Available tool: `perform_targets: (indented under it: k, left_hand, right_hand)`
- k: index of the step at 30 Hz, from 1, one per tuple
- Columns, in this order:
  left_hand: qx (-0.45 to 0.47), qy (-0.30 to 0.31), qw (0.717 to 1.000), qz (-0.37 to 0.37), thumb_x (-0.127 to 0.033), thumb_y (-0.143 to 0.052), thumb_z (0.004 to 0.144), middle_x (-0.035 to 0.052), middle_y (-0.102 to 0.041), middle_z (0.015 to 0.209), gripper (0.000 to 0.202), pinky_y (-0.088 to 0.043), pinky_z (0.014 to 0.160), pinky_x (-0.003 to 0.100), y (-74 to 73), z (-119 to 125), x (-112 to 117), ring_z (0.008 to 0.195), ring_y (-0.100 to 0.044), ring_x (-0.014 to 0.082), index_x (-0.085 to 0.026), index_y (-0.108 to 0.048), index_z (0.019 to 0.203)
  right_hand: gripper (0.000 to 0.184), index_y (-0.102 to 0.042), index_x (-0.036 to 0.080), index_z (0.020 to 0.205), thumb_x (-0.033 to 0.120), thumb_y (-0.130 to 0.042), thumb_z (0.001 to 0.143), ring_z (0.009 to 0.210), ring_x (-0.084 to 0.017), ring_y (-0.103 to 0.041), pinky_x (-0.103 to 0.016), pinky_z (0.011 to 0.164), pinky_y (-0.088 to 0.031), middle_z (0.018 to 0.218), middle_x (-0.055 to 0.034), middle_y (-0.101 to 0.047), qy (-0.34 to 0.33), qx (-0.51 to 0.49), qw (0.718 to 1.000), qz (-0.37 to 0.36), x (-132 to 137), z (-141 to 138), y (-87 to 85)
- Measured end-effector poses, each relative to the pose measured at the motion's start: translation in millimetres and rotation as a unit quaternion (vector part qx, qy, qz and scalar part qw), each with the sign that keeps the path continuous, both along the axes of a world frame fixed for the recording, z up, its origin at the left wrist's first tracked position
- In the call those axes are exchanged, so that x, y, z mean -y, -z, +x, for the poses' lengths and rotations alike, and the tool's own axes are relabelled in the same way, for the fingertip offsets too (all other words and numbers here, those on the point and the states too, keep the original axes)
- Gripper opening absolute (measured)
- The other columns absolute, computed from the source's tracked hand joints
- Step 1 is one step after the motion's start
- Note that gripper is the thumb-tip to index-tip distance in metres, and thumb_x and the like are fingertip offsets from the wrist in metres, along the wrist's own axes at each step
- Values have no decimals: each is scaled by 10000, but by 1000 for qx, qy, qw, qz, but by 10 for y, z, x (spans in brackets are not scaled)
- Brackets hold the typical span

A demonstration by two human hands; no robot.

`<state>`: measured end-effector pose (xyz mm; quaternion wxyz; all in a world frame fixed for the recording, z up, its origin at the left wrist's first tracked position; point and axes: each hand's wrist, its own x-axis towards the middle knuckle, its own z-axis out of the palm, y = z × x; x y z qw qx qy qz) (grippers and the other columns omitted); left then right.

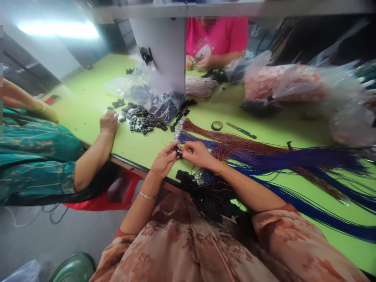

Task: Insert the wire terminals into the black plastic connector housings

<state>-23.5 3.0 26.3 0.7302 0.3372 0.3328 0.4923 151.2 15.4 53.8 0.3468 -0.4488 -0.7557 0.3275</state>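
Near the table's front edge, my left hand (164, 159) pinches a small black plastic connector (178, 152). Close against it, my right hand (197, 153) has its fingers pressed together at the connector; what they grip, perhaps a thin wire, is too small to make out. Just beyond my hands lie bundles of brown wires (211, 135) and purple-blue wires (264, 159), with pale tips at their left ends. Under my right forearm, a heap of black plastic parts (214, 199) sits at the table edge.
Loose black connectors (143, 119) lie beside a plastic bag (167, 107) of dark parts. Behind the wires are a roll of black tape (216, 125) and a knife (242, 131). A co-worker's arm (100, 152) rests at left; a person in pink (217, 43) sits opposite. Large bags (288, 84) stand back right.
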Motion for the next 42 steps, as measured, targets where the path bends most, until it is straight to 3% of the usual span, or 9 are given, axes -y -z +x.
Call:
perform_targets:
  k: [10,20,26,29,31,33,37,42]
  left_hand:
    - [-25,-17,999,-13,-220,-798,677,53,-702,967,432,-499,781,237,-25,-17,22,823,-616,117,-195,-719,1101]
    - [-119,-113,986,24,-309,-810,643,25,-657,794,417,-472,654,217,62,132,78,669,-560,88,-160,-709,1019]
    - [-146,-127,981,24,-259,-801,633,34,-673,809,362,-467,650,221,33,160,215,667,-555,90,-144,-713,965]
    - [-158,-111,981,10,-256,-792,637,35,-676,800,348,-465,636,229,33,122,246,661,-551,96,-144,-717,958]
    - [-168,-104,980,4,-260,-787,637,32,-671,794,346,-464,625,232,42,80,236,666,-549,100,-144,-721,956]
    - [-179,-105,978,2,-267,-784,636,31,-666,790,344,-462,614,231,52,43,213,674,-549,103,-143,-724,952]
    - [-189,-105,976,-2,-277,-788,624,24,-655,770,360,-466,612,226,66,17,176,658,-540,93,-143,-726,953]
    - [-185,-106,977,-5,-287,-790,617,29,-660,802,372,-471,614,217,89,15,166,696,-550,97,-143,-724,954]
  right_hand:
    - [134,-491,184,606,255,-532,712,536,-93,-387,-234,547,-256,566,31,-485,13,39,998,45,47,-21,-17]
    - [128,-522,179,677,206,-495,800,595,-115,-433,-240,584,-280,635,0,-536,-48,61,995,71,28,0,45]
    - [90,-547,172,681,169,-518,765,564,-117,-391,-252,568,-248,610,1,-541,-43,125,989,65,111,-15,130]
    - [140,-587,167,711,189,-495,814,584,-119,-433,-247,581,-274,657,-8,-589,-66,142,987,49,32,56,70]
    - [197,-627,166,781,216,-457,869,665,-133,-505,-246,629,-322,765,-30,-645,-47,155,986,43,-102,142,12]
    - [190,-660,167,867,222,-478,866,780,-165,-555,-263,693,-357,882,-64,-673,-7,217,975,41,-256,225,-23]
    - [196,-691,171,939,254,-546,836,884,-252,-582,-316,728,-385,983,-142,-657,21,375,926,24,-445,285,-3]
    - [202,-666,154,925,210,-479,873,869,-267,-591,-329,727,-379,984,-162,-664,8,402,915,28,-447,283,30]
